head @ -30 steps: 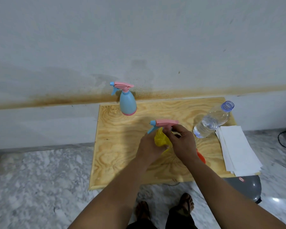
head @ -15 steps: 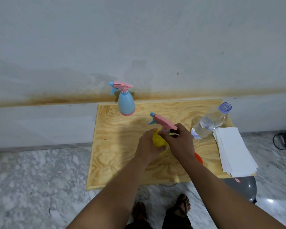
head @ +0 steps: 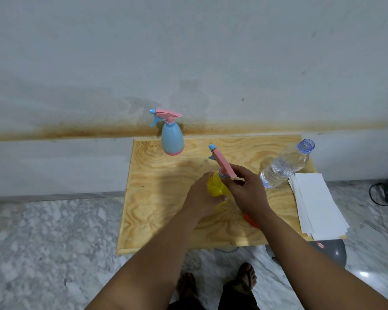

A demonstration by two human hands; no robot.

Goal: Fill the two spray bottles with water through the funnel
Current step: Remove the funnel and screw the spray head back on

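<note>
A yellow spray bottle (head: 215, 186) stands on the wooden board (head: 157, 198), gripped around its body by my left hand (head: 201, 195). My right hand (head: 246, 191) is closed on its pink spray head (head: 223, 163), whose blue nozzle points away from me toward the wall. A blue spray bottle (head: 172, 137) with a pink head stands upright at the board's far edge. A clear water bottle (head: 286, 166) with no cap stands to the right. The orange funnel (head: 250, 220) lies mostly hidden under my right wrist.
A stack of white paper sheets (head: 316, 204) lies on the board's right edge. A grey round object (head: 332, 251) sits on the marble floor below it. A black cable (head: 383, 191) lies at the far right. My feet (head: 246, 278) are near the board's front edge.
The pink spray head has turned under my right hand, its nozzle swinging from pointing left to pointing away toward the wall. My left hand kept its hold on the yellow bottle.
</note>
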